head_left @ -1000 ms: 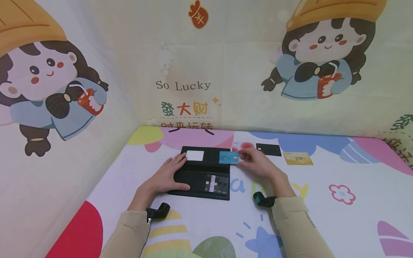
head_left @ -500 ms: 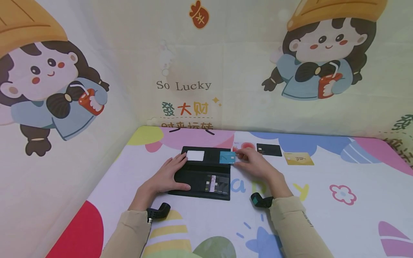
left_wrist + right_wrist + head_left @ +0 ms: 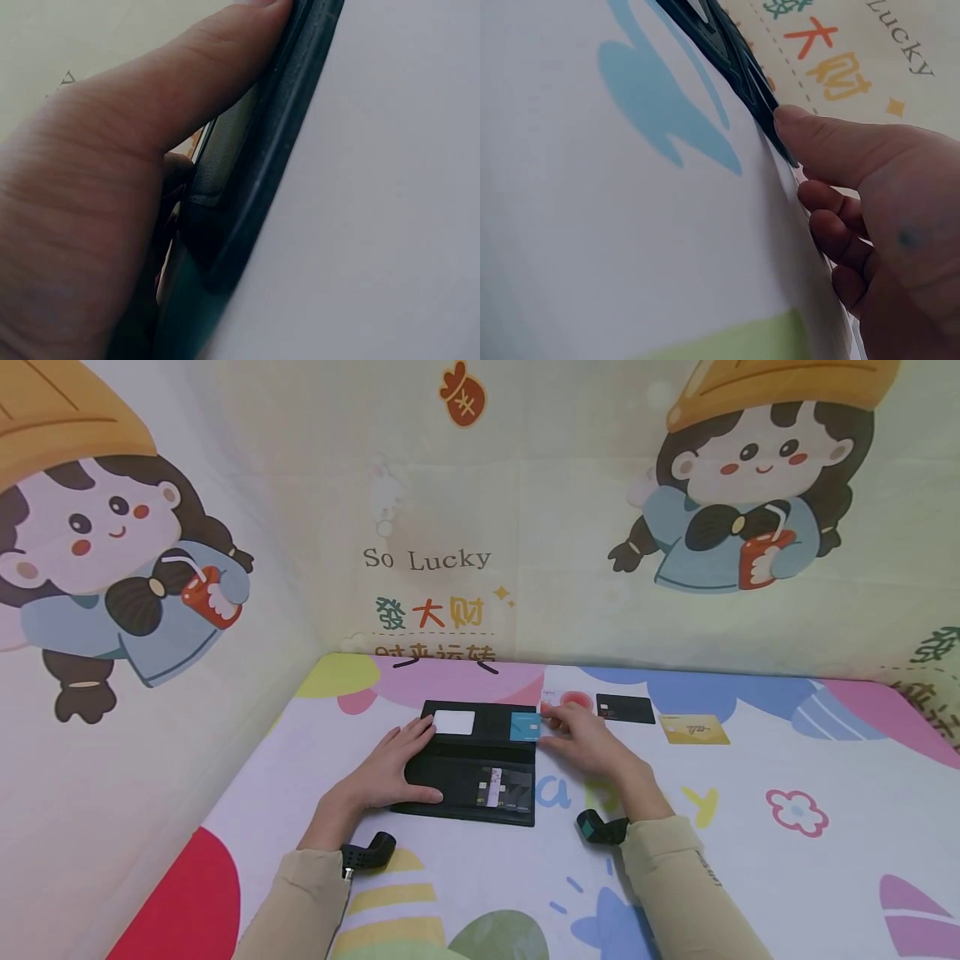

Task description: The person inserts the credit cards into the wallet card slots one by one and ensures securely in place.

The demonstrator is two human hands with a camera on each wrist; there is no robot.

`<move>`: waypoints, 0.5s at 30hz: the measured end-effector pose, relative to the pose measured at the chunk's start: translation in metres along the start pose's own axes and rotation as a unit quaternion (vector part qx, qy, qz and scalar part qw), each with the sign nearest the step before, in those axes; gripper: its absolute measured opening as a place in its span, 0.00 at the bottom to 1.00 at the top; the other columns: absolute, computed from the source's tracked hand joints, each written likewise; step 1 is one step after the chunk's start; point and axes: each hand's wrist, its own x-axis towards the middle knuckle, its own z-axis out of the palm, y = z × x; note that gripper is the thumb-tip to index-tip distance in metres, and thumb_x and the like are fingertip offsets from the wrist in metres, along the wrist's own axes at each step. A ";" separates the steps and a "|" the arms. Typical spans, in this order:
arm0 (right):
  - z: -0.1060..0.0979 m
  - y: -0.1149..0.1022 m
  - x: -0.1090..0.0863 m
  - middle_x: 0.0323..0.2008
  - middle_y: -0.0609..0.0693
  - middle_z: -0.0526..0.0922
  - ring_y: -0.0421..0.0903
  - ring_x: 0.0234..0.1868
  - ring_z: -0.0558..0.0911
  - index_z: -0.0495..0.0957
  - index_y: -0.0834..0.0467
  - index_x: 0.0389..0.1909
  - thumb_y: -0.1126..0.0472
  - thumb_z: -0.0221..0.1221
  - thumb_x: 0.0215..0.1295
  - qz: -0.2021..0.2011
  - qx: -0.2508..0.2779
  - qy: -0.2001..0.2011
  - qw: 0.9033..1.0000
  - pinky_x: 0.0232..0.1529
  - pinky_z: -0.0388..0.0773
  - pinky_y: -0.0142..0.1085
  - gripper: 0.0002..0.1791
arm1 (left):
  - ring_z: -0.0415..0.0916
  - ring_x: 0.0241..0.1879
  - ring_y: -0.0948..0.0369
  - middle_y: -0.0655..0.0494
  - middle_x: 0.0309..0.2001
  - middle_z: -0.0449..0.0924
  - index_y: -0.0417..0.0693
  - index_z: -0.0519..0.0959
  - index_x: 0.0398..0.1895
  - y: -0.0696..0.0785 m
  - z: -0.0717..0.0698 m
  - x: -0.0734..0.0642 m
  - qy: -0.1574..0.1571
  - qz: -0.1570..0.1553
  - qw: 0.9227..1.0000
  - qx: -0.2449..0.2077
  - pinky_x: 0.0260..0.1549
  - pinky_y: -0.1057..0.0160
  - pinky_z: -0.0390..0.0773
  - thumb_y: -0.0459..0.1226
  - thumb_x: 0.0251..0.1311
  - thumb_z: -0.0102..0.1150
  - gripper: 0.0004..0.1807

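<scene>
A black wallet point(image 3: 465, 750) lies opened flat on the table. My left hand point(image 3: 386, 768) rests spread on its left side, thumb on the lower half. At the upper half's right end, my right hand point(image 3: 588, 735) pinches the right edge of a blue card point(image 3: 524, 727). The card's left part is hidden inside the wallet. In the right wrist view, the thumb point(image 3: 825, 146) lies at the wallet's edge with the other fingers curled below; the card itself is not distinguishable there. A white rectangle point(image 3: 454, 722) shows in the upper half, and several cards point(image 3: 495, 787) fill the lower pocket.
Behind and right of my right hand lie a white-and-red card point(image 3: 574, 698), a black card point(image 3: 626, 708) and a gold card point(image 3: 694, 729). A patterned cloth point(image 3: 750, 893) covers the table. Printed curtains point(image 3: 562, 527) rise along its back and left.
My right hand has moved left with the blue card, and less of the card shows outside the wallet now. My left hand and the wallet stay in place.
</scene>
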 end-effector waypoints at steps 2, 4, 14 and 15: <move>0.000 -0.001 0.000 0.50 0.55 0.79 0.54 0.49 0.77 0.75 0.63 0.64 0.59 0.67 0.66 0.001 0.000 0.000 1.000 0.57 0.77 0.51 0.27 | 0.39 0.79 0.50 0.49 0.81 0.45 0.41 0.55 0.79 0.000 0.000 0.000 0.000 0.000 1.000 0.000 0.76 0.47 0.36 0.65 0.45 0.71 0.64; 0.001 -0.003 0.000 0.50 0.55 0.79 0.54 0.50 0.77 0.75 0.63 0.64 0.58 0.67 0.66 0.001 0.000 -0.001 1.000 0.57 0.77 0.52 0.27 | 0.39 0.79 0.50 0.49 0.81 0.45 0.41 0.55 0.79 0.000 0.000 0.000 -0.001 0.000 1.000 -0.001 0.76 0.47 0.36 0.65 0.45 0.71 0.64; 0.005 -0.008 0.004 0.50 0.55 0.79 0.53 0.49 0.77 0.76 0.60 0.63 0.56 0.67 0.67 0.012 -0.012 -0.003 1.000 0.57 0.78 0.50 0.26 | 0.39 0.79 0.50 0.49 0.81 0.45 0.41 0.55 0.79 0.000 0.000 0.000 -0.001 -0.002 1.000 -0.001 0.75 0.46 0.36 0.65 0.45 0.71 0.64; 0.005 -0.008 0.004 0.49 0.55 0.79 0.53 0.49 0.77 0.76 0.60 0.63 0.56 0.67 0.67 0.013 -0.013 -0.003 1.000 0.57 0.78 0.50 0.26 | 0.39 0.79 0.50 0.49 0.81 0.45 0.41 0.55 0.79 0.001 0.000 0.000 -0.001 -0.002 1.000 -0.001 0.75 0.46 0.36 0.65 0.45 0.71 0.64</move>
